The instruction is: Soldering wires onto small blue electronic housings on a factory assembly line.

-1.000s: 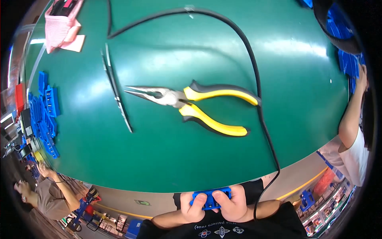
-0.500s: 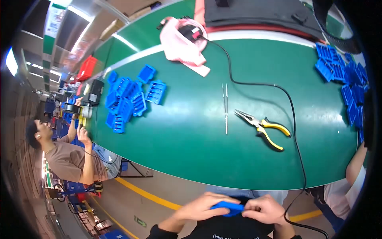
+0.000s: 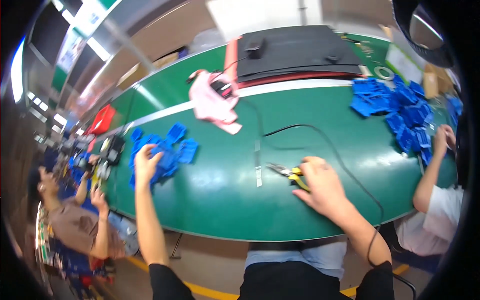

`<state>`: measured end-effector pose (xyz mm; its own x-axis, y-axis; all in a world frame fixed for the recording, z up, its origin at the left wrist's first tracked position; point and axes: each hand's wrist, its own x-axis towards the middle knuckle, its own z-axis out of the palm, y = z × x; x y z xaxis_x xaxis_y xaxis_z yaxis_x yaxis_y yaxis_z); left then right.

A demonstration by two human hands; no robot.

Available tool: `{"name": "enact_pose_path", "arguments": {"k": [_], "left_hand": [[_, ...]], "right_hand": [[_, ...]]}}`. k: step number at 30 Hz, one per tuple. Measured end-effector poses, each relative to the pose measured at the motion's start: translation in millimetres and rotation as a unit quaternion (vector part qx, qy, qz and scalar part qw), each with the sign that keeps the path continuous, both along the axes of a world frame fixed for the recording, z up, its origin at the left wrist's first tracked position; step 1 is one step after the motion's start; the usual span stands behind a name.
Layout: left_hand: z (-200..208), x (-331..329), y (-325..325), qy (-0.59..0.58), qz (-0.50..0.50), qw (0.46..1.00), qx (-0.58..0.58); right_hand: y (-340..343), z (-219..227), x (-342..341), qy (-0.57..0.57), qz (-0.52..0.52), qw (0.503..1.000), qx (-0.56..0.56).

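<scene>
My left hand reaches far out to the left, its fingers against a pile of blue plastic parts on the green table. The picture is blurred there, so I cannot tell whether it holds a part. My right hand lies over the yellow handles of the long-nose pliers, fingers closed around them. The metal jaws stick out to the left of the hand.
A thin metal strip lies left of the pliers, and a black cable curves past my right hand. Farther back lie a pink cloth and a black mat. Another pile of blue parts sits at the right by a co-worker's hand. A person works at the left.
Both hands held a blue part close to my body. Now they are apart: the left has gone out to the blue pile, the right onto the pliers. The view has swung.
</scene>
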<state>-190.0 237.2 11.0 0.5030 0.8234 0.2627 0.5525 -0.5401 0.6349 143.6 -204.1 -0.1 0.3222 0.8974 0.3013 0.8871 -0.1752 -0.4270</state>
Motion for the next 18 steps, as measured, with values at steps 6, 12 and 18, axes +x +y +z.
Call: {"name": "enact_pose_path", "arguments": {"k": [6, 12, 18], "left_hand": [[29, 45, -18, 0.088, 0.057, 0.971, 0.213], [75, 183, -145, -0.062, -0.203, 0.968, 0.134], [82, 351, -268, -0.038, -0.424, 0.896, 0.128]], "right_hand": [[13, -27, 27, -0.081, 0.048, 0.996, 0.007], [50, -41, 51, -0.112, 0.076, 0.988, 0.079], [42, -40, 76, -0.098, 0.068, 0.993, 0.025]]}}
